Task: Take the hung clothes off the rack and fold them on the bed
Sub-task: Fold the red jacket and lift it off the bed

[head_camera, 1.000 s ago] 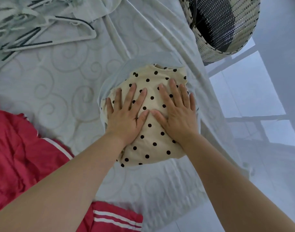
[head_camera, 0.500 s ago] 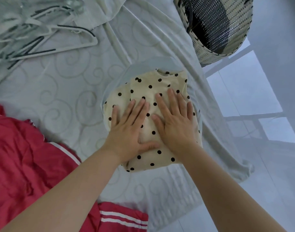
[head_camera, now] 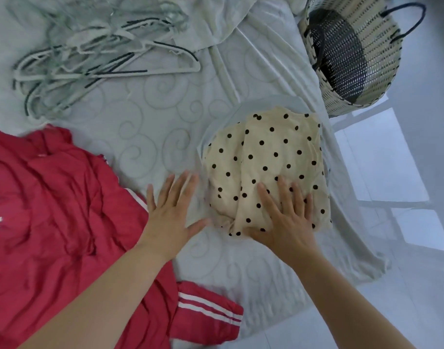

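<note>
Polka-dot top (head_camera: 273,157) lies folded on the right side of the bed (head_camera: 152,127), over a pale blue piece (head_camera: 273,102) mostly hidden beneath. The right hand (head_camera: 289,222) presses flat on its near edge, fingers straight. The left hand (head_camera: 170,212), fingers spread and empty, is between it and the crumpled red garment (head_camera: 52,210) at left. That garment looks next: drag it over, spread it flat. Its left part is cut off.

The folded top (head_camera: 266,157) is cream with black polka dots; the cloth (head_camera: 278,100) under it is pale blue. The garment (head_camera: 52,210) is red with white stripes. The bed (head_camera: 152,117) is greyish white, patterned in swirls, and the basket (head_camera: 382,59) is woven cream and black.
</note>
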`<action>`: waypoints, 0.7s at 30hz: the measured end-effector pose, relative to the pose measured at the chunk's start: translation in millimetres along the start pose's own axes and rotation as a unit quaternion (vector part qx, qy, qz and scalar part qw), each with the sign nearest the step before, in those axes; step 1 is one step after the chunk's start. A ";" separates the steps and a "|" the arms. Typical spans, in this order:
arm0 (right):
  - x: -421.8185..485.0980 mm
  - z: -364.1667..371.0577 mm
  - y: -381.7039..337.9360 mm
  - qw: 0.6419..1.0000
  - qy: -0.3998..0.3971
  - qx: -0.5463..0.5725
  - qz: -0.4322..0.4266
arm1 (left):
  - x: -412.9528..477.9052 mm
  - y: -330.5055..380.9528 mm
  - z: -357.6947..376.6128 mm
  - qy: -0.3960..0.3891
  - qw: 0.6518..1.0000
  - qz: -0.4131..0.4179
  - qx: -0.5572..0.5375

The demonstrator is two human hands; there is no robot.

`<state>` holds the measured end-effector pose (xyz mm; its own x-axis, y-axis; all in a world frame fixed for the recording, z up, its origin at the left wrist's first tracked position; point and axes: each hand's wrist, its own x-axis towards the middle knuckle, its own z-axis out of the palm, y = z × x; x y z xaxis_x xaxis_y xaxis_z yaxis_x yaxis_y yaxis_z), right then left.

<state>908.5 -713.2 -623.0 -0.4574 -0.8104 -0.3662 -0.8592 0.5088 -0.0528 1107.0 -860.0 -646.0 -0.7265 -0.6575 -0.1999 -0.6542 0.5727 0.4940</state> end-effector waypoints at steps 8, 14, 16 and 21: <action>-3.6 -17.8 -60.9 0.994 0.070 0.083 0.035 | -90.8 -91.4 -31.8 0.043 0.992 -0.116 0.003; -36.1 22.7 -196.7 0.986 -0.016 0.074 -0.146 | -163.1 -187.1 -73.7 0.072 0.979 -0.186 0.029; -41.9 40.2 -236.2 0.980 -0.058 0.053 -0.181 | -183.9 -212.3 -83.2 0.059 0.975 -0.213 0.031; -39.0 63.4 -296.9 0.970 -0.100 0.025 -0.218 | -209.8 -255.7 -88.9 0.035 0.978 -0.203 0.019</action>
<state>1196.0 -814.2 -651.9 0.0055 -0.8823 -0.4707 -0.9467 0.1469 -0.2865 1445.3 -912.0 -655.1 -0.3901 -0.8657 -0.3138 -0.8939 0.2742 0.3547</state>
